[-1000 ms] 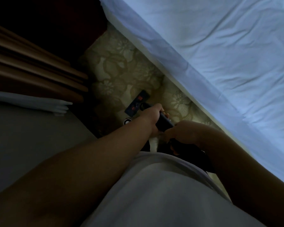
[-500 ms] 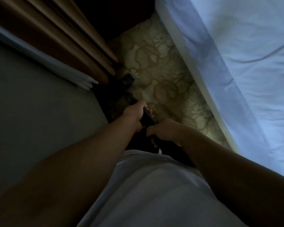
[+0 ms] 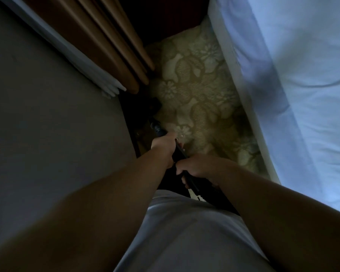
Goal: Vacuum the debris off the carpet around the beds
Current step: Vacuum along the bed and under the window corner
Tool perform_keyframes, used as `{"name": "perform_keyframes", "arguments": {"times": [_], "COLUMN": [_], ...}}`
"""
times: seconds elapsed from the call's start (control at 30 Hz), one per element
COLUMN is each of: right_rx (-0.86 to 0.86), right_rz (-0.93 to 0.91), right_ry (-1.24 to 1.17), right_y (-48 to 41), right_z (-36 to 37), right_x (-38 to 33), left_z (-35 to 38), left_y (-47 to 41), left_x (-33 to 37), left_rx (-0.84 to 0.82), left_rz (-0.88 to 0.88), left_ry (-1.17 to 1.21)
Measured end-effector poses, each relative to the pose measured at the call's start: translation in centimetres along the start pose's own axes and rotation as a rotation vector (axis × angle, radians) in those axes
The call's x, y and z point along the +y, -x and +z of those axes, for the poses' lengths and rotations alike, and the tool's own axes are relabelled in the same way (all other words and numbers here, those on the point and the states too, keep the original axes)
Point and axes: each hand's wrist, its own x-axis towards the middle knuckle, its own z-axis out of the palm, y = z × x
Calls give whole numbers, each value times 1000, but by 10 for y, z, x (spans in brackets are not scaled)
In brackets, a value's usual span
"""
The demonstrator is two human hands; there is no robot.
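Holding: the left grip [image 3: 164,145] is curled tight round the wand [image 3: 159,130], farther from the body. The right grip [image 3: 195,166] is curled round the same wand nearer the waist, just beside the left.
Wand axis: its long axis runs from the waist up and to the left in the head view. It points away from the person toward the dark corner under the curtain [image 3: 110,42].
Wand place: it lies low over the left edge of the carpet [image 3: 196,91], between the grey plane [image 3: 47,118] and the bed [image 3: 302,79]. Its far end sinks into shadow, so the floor head cannot be made out.
Carpet: beige with a pale flower pattern, a narrow strip running up the middle.
Bed: on the right under a white sheet, its edge slanting from top centre to lower right.
Curtain: brown folds at upper left, their hems ending just beside the carpet, with a sheer [image 3: 71,48] alongside.
Grey plane: on the left; I cannot tell whether it is a wall or a bed side.
Shirt [image 3: 185,232]: white, at bottom centre between the two forearms.
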Motion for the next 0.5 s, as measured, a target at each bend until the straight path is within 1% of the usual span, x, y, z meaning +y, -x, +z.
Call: {"name": "perform_keyframes", "arguments": {"times": [0.17,0.3,0.43,0.5], "right_rx": [-32,-50,21,50], "right_rz": [19,28,7,3], "right_ry": [32,57,125,117], "right_y": [17,35,60,77], "right_z": [-11,-22,-34,-40], "right_x": [77,150,209,231], "left_z": [28,59,85,96], "left_y": [21,42,60,70], "left_x": [-79,-151,-208,-228], "left_rx": [6,-21,-57,-92], "left_rz": [6,12,1,-22], "left_ry": [61,119,136,111]}}
